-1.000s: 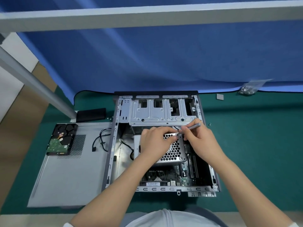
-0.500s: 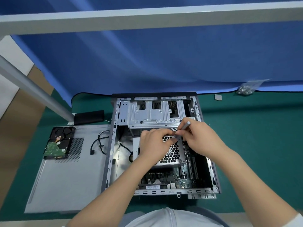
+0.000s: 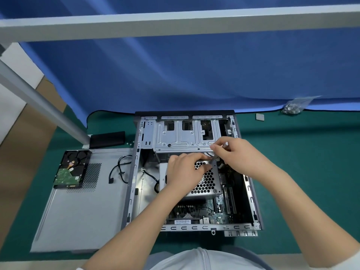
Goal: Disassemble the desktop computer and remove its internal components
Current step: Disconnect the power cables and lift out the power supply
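My right hand (image 3: pixel 236 155) pinches the screwdriver (image 3: pixel 215 157), its shaft slanting down-left to the power supply's (image 3: pixel 206 182) far corner. My left hand (image 3: pixel 185 172) rests spread on that supply, inside the open case (image 3: pixel 251 191).

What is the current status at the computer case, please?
Left hand rests on the grey honeycomb-grilled power supply box. Right hand pinches a slim grey screwdriver at its far corner. Nothing in the way.

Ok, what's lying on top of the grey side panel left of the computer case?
A bare hard drive lies circuit-board up over the grey side panel's vent holes, and a loose black cable lies beside it. Whatever is beneath the drive is covered.
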`<state>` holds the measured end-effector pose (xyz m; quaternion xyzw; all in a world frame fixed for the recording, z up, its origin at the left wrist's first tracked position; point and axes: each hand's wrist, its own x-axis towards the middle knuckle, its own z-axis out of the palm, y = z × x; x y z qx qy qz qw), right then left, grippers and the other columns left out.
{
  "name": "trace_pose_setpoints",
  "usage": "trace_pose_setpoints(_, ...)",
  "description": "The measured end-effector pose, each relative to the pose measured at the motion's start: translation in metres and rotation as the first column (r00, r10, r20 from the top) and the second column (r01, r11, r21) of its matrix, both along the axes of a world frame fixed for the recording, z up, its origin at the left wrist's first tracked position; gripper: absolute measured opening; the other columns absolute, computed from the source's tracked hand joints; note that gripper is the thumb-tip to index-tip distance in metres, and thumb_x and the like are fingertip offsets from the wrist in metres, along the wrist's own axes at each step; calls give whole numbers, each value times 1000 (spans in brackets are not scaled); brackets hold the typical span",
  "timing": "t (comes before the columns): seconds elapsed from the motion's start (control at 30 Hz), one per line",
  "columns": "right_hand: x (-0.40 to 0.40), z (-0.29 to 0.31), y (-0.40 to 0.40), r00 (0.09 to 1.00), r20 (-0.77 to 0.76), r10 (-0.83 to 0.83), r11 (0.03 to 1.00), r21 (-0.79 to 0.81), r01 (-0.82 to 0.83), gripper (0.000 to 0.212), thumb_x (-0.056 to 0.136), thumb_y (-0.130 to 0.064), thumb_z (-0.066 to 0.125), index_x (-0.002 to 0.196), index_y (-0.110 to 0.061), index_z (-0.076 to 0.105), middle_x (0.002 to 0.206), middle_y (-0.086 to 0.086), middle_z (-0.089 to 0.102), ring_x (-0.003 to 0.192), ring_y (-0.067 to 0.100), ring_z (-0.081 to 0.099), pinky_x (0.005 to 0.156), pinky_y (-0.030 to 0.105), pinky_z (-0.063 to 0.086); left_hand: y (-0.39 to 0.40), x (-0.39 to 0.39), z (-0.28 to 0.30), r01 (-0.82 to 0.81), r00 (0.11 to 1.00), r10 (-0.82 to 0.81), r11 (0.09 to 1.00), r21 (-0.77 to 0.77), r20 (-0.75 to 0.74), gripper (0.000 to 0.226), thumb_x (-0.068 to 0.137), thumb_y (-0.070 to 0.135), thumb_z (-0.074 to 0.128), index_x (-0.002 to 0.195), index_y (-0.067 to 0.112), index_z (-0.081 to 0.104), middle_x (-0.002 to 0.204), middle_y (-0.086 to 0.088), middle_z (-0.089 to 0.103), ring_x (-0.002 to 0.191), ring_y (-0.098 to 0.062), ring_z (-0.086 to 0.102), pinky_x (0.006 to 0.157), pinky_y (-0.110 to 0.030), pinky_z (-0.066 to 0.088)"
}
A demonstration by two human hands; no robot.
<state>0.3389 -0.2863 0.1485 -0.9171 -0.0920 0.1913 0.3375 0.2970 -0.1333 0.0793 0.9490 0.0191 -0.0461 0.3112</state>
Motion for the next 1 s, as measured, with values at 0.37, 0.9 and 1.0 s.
trace_pose_setpoints(0.37,-3,10,5,991,49,121,978,-179,-111,10,92,-29,47,97,-36,52,74,-17,57,63,1,51,54,26,38,0,-2,-2,-3,1000,3,1000,1,23,24,87,59,52,106,45,59,98,23,65,78,2,32,73,-25,15)
trace_pose_setpoints(0.9,-7,8,11,984,159,85,958,-285,-37,8,92,-44,42,94,-39,48,77,-20,56,73,5,53,53,24,33,-1,-4,1,-31,999,32,999,-23,24,28,86,60,53,106,44,61,84,23,54,70,4,28,71,-27,15)
trace_pose_setpoints(1.0,-5,6,12,979,191,64,954,-300,-4,21,96,-49,36,94,-35,51,75,-13,62,69,11,55,54,27,36,-1,-3,2,-31,999,31,999,-20,20,27,86,60,52,106,45,60,92,24,59,73,3,26,72,-25,15)
